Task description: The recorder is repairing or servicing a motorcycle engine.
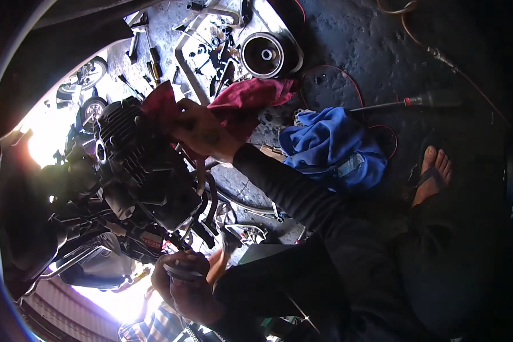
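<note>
Red cloth point(159, 108) is bunched in the fingers of the right hand point(208, 134), which are bent and grasping it, with a flap standing out past the fingertips. That flap lies at the edge of a dark engine point(125, 128) with cooling fins, just left of those fingers; whether it presses on the metal I cannot tell. More red fabric point(256, 94) spreads to the upper right of the same fingers; whether it is one piece with the held cloth is unclear.

Well below the right fingers, the left hand point(182, 288) is at the engine's lower end, its fingers curled; shadow hides what, if anything, they grasp.

Farther out, above the right fingers, a pale metal frame point(189, 62) lies on the floor near loose small parts, with a round metal drum point(262, 55) to the upper right. Right of the fingers is a crumpled blue cloth point(333, 145), and just past it a rod with a dark handle point(413, 101). Farther right still is a foot in a dark sandal point(433, 176). To the fingers' upper left, beyond the engine, are spoked wheels point(94, 108). Below the left fingers, striped clothing point(159, 325) shows on another person.
</note>
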Action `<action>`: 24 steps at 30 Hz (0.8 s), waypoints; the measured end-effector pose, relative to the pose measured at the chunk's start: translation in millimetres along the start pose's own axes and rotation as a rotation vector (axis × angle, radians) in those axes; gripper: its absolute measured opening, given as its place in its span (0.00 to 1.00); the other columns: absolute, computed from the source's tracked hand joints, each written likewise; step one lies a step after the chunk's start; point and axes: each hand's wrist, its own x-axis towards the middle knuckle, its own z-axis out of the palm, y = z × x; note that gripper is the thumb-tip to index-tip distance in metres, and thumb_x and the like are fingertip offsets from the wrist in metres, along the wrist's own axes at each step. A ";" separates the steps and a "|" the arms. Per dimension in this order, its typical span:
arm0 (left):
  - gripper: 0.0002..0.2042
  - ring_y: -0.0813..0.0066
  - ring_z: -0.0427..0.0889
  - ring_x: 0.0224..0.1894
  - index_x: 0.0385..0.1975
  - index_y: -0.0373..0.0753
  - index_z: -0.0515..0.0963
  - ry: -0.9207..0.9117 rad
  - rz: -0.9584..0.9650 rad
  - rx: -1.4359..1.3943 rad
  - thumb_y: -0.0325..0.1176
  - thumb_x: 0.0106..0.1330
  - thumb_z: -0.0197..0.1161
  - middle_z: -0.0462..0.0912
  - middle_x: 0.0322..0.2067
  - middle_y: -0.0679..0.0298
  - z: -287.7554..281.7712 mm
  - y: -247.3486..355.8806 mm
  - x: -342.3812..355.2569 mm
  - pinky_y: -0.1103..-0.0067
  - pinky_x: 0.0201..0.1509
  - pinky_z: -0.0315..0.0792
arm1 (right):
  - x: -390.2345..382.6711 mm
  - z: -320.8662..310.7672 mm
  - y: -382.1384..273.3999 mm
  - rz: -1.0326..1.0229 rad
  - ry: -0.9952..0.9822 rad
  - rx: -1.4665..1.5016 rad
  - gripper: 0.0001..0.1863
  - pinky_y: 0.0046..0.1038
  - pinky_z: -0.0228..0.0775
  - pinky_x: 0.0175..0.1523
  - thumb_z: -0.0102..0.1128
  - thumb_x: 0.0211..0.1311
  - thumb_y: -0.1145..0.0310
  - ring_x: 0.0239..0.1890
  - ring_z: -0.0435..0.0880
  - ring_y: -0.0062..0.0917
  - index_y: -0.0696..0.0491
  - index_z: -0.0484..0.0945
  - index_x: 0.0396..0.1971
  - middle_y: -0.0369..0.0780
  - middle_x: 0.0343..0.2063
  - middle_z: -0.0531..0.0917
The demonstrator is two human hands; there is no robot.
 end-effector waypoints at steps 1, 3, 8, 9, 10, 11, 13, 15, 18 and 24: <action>0.21 0.73 0.70 0.20 0.38 0.26 0.68 -0.023 0.011 -0.024 0.41 0.57 0.60 0.74 0.27 0.51 -1.4 -0.6 0.2 0.83 0.24 0.67 | 3.5 0.3 1.2 -0.059 0.031 -0.059 0.10 0.25 0.69 0.41 0.57 0.53 0.72 0.34 0.77 0.22 0.60 0.79 0.34 0.39 0.35 0.76; 0.19 0.75 0.69 0.19 0.39 0.26 0.68 -0.081 0.030 -0.083 0.38 0.57 0.59 0.74 0.27 0.51 -4.7 -5.5 0.5 0.83 0.24 0.66 | 6.6 -3.7 5.7 0.047 0.037 -0.017 0.10 0.25 0.70 0.41 0.57 0.54 0.72 0.33 0.78 0.21 0.60 0.79 0.34 0.38 0.33 0.77; 0.18 0.77 0.68 0.20 0.41 0.27 0.68 -0.230 0.019 -0.217 0.36 0.58 0.59 0.75 0.28 0.51 -11.5 -8.8 0.5 0.85 0.24 0.66 | 7.4 -6.7 5.4 0.341 0.117 0.232 0.11 0.24 0.70 0.40 0.57 0.56 0.70 0.32 0.79 0.19 0.59 0.80 0.36 0.38 0.29 0.82; 0.18 0.78 0.68 0.20 0.41 0.27 0.68 -0.190 0.019 -0.227 0.35 0.58 0.59 0.76 0.29 0.51 -10.9 -12.4 -0.9 0.85 0.24 0.65 | 6.7 -8.3 5.0 0.385 0.148 0.313 0.11 0.23 0.70 0.39 0.57 0.57 0.69 0.32 0.79 0.18 0.59 0.80 0.37 0.38 0.29 0.83; 0.18 0.79 0.68 0.20 0.42 0.27 0.68 -0.151 0.017 -0.238 0.35 0.58 0.59 0.76 0.30 0.51 -8.9 -15.7 -2.1 0.85 0.24 0.65 | 5.7 -11.2 4.9 0.383 0.153 0.307 0.11 0.23 0.70 0.39 0.57 0.57 0.69 0.32 0.79 0.18 0.59 0.80 0.37 0.38 0.29 0.83; 0.18 0.80 0.67 0.20 0.43 0.27 0.68 -0.099 0.011 -0.244 0.34 0.58 0.59 0.76 0.31 0.51 -9.4 -19.6 -4.2 0.86 0.24 0.64 | 2.1 -9.1 5.1 0.381 0.095 0.340 0.11 0.23 0.70 0.40 0.58 0.57 0.68 0.33 0.79 0.18 0.59 0.80 0.37 0.38 0.30 0.83; 0.18 0.80 0.67 0.20 0.43 0.28 0.68 -0.070 0.046 -0.232 0.35 0.59 0.59 0.76 0.31 0.50 -15.4 -18.7 -7.5 0.86 0.24 0.64 | 6.8 4.0 -5.1 0.356 -0.034 0.434 0.12 0.21 0.70 0.40 0.59 0.58 0.67 0.34 0.80 0.17 0.60 0.80 0.36 0.39 0.31 0.83; 0.19 0.80 0.67 0.20 0.45 0.28 0.68 -0.061 0.070 -0.244 0.35 0.59 0.59 0.76 0.33 0.50 -14.7 -24.6 -8.1 0.86 0.24 0.64 | 7.5 -2.3 -14.6 0.319 -0.030 0.328 0.13 0.21 0.70 0.40 0.59 0.58 0.66 0.34 0.80 0.16 0.60 0.80 0.37 0.39 0.32 0.83; 0.19 0.78 0.69 0.21 0.45 0.27 0.68 -0.118 0.051 -0.223 0.35 0.60 0.59 0.76 0.33 0.50 -15.0 -27.6 -3.4 0.86 0.25 0.66 | 8.4 -3.0 -19.0 0.244 -0.035 0.134 0.14 0.20 0.70 0.40 0.61 0.57 0.65 0.35 0.80 0.15 0.60 0.79 0.38 0.39 0.32 0.83; 0.20 0.74 0.73 0.26 0.44 0.26 0.68 -0.033 0.070 -0.117 0.37 0.61 0.60 0.76 0.32 0.52 -4.4 -26.8 1.7 0.83 0.29 0.69 | 6.1 14.8 -13.0 0.141 0.156 -0.088 0.17 0.25 0.71 0.41 0.59 0.57 0.61 0.33 0.80 0.18 0.60 0.78 0.38 0.39 0.30 0.83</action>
